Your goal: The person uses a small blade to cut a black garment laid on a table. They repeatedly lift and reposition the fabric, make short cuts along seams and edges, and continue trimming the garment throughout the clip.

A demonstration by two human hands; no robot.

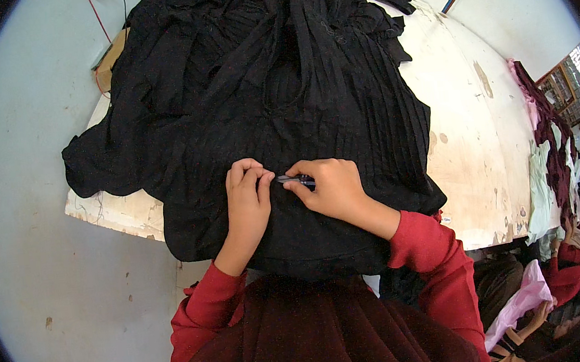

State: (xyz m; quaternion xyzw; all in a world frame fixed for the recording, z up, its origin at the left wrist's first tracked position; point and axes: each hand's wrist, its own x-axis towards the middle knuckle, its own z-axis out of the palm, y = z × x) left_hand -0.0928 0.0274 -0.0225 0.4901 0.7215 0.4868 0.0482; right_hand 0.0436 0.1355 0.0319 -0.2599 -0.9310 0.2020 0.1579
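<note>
1. Dark maroon cloth drapes the person's front at the near edge, flanked by red sleeves.
2. Just beyond it, a black pleated garment spreads over the pale tabletop, rumpled at the far side and overhanging the near edge.
3. Left hand: thumb and fingertips meet in a pinch over the garment's near part; whether cloth or thread sits between them, I cannot tell.
4. Right hand: closed around small dark thread snips, or a similar tool, the tip pointing left and almost at the left fingertips. Whether the blades are parted is too small to tell.
5. For good handling, the pinch should hold its spot taut and slightly raised, so the tip meets only what is meant and spares the pleats.
6. Keeping the left fingertips just behind the tip's line seems wise, with short, light squeezes; black on black hides stray folds, so flattening the nearby cloth would help.
</note>
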